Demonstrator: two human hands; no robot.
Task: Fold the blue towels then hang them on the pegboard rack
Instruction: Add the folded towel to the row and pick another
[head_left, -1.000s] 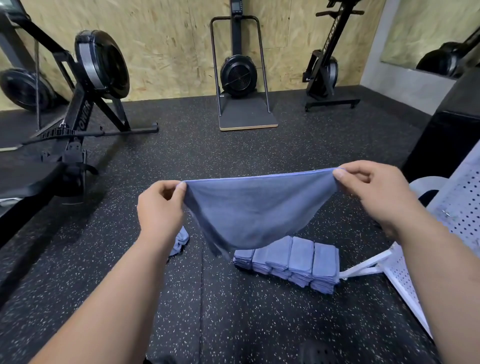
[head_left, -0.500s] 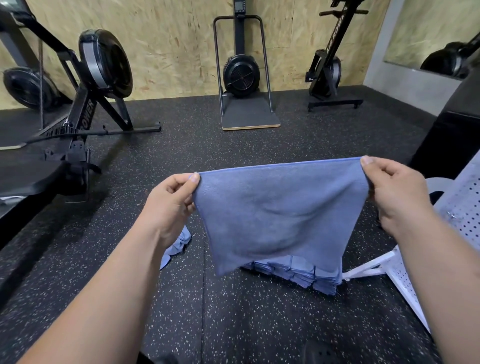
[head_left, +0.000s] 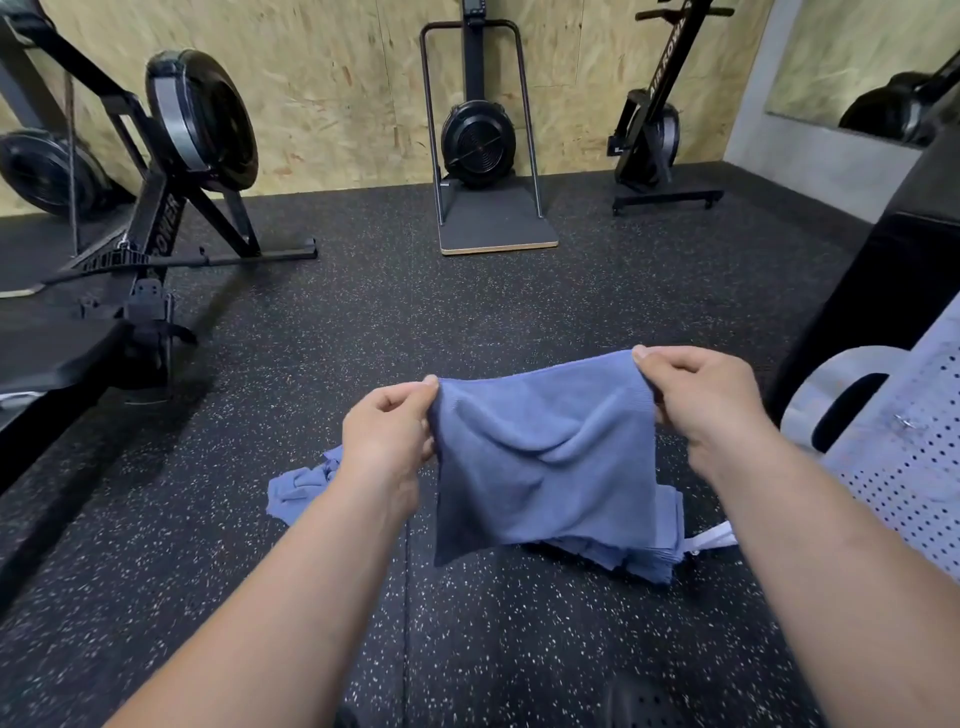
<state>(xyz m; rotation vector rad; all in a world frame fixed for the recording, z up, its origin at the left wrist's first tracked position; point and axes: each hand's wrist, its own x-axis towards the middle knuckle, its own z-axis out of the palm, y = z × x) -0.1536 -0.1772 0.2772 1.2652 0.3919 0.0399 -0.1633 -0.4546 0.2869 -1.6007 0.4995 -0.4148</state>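
Note:
A blue towel (head_left: 545, 462) hangs in the air in front of me, slack and sagging in the middle. My left hand (head_left: 387, 436) pinches its upper left corner and my right hand (head_left: 701, 400) pinches its upper right corner. Behind and below it, a row of folded blue towels (head_left: 660, 551) lies on the floor, mostly hidden by the hanging towel. A crumpled blue towel (head_left: 298, 488) lies on the floor to the left, partly behind my left forearm. The white pegboard rack (head_left: 904, 467) stands at the right edge.
The floor is black speckled rubber (head_left: 467, 322). A rowing machine (head_left: 171, 171) stands at the left, a ski trainer (head_left: 478, 140) at the back wall and another machine (head_left: 654, 130) at the back right. A black padded block (head_left: 883, 270) sits behind the rack.
My hands have come closer together and dropped lower, so the stretched towel now sags and hangs narrower, covering more of the folded row.

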